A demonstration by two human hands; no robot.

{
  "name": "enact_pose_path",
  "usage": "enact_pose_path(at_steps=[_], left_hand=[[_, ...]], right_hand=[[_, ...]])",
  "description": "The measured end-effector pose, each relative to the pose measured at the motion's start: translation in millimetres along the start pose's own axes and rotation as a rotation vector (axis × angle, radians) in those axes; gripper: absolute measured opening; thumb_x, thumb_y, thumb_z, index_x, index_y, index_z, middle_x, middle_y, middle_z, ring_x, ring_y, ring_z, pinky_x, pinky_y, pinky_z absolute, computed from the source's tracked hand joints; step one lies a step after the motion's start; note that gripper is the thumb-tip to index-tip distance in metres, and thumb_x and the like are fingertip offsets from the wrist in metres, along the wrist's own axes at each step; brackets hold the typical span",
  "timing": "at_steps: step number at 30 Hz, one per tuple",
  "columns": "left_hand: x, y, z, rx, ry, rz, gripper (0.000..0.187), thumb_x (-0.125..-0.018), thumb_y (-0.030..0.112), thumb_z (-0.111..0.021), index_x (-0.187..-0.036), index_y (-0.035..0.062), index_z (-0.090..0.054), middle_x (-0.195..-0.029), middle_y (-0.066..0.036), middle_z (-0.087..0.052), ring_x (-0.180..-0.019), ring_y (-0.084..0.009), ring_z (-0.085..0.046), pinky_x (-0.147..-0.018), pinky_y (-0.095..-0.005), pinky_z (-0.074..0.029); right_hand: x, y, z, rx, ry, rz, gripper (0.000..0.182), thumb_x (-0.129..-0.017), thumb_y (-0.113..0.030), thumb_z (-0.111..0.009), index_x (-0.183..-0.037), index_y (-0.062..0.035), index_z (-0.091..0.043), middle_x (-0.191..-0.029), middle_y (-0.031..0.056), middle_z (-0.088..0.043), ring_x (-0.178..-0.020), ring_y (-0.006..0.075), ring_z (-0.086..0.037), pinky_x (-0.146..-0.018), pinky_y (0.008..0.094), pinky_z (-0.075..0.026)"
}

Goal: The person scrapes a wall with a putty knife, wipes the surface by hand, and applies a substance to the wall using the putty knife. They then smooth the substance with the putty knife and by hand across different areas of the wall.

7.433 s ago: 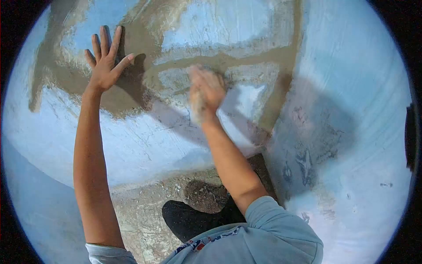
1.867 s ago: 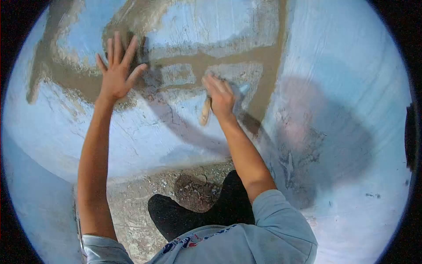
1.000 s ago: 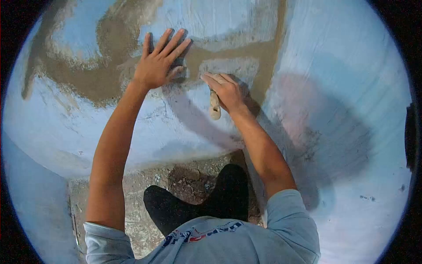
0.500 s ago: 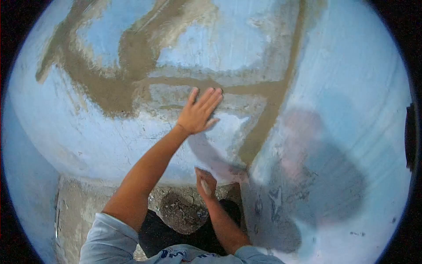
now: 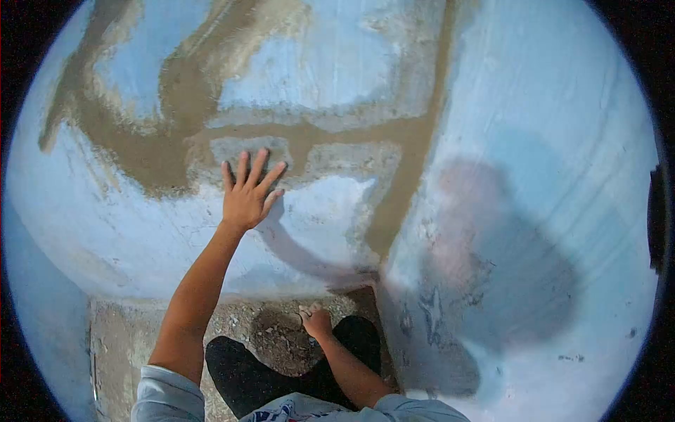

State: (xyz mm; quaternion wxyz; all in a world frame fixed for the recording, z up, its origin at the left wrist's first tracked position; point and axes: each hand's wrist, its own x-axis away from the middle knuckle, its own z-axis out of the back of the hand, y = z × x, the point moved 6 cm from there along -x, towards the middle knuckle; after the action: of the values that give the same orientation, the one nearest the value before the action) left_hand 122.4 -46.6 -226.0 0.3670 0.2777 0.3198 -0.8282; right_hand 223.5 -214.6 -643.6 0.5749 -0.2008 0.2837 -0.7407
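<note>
The left hand [image 5: 246,202] is spread wide on the wall [image 5: 140,235], nothing gripped, laid across the lower edge of the brown patch [image 5: 156,163]. The right hand [image 5: 316,321] is held loosely curled above the floor [image 5: 130,348]; whether anything is gripped there cannot be told. If soft, the patch could be dented by pressure, or marred by grit [image 5: 228,323] carried up.

L hand [image 5: 245,204] up, fingers [image 5: 242,170] splayed, L arm [image 5: 195,302] extended; R hand [image 5: 318,322] low btwn knees [image 5: 360,336], partly curled.
</note>
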Motion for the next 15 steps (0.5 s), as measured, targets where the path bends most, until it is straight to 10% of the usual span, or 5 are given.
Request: enact_pose_path(at_steps=[3, 9, 15], left_hand=[[32.4, 11.7, -18.9, 0.077, -0.091, 0.024, 0.066, -0.103, 0.054, -0.051, -0.163, 0.0429, -0.027, -0.174, -0.01, -0.013, -0.159, -0.04, -0.01, -0.121, -0.0724, -0.004], [61.9, 0.9, -2.8, 0.124, -0.285, 0.062, 0.068, -0.104, 0.056, -0.047, -0.165, 0.032, -0.028, -0.174, -0.017, -0.005, -0.16, -0.0416, -0.001, -0.121, -0.0705, 0.006], [-8.6, -46.0, 43.7, 0.05, 0.148, 0.147, 0.07, -0.104, 0.056, -0.05, -0.165, 0.0296, -0.028, -0.174, -0.018, -0.003, -0.16, -0.0409, 0.001, -0.119, -0.0707, 0.008]], right_hand=[[3.0, 14.8, -9.6, 0.021, -0.162, -0.037, 0.046, -0.099, -0.032, -0.07, -0.135, -0.0032, -0.066, -0.136, 0.0212, -0.065, -0.056, 0.0273, -0.058, -0.07, 0.0466, -0.058], [13.4, 1.4, 30.2, -0.145, 0.069, -0.03, 0.029, -0.096, -0.032, -0.074, -0.097, -0.0033, -0.078, -0.077, 0.0108, -0.073, -0.05, 0.025, -0.057, -0.066, 0.0432, -0.057], [17.4, 7.0, 3.6, -0.356, 0.021, -0.106, 0.029, -0.097, -0.029, -0.074, -0.098, -0.0003, -0.075, -0.073, 0.0074, -0.072, -0.067, 0.0181, -0.072, -0.065, 0.0376, -0.059]])
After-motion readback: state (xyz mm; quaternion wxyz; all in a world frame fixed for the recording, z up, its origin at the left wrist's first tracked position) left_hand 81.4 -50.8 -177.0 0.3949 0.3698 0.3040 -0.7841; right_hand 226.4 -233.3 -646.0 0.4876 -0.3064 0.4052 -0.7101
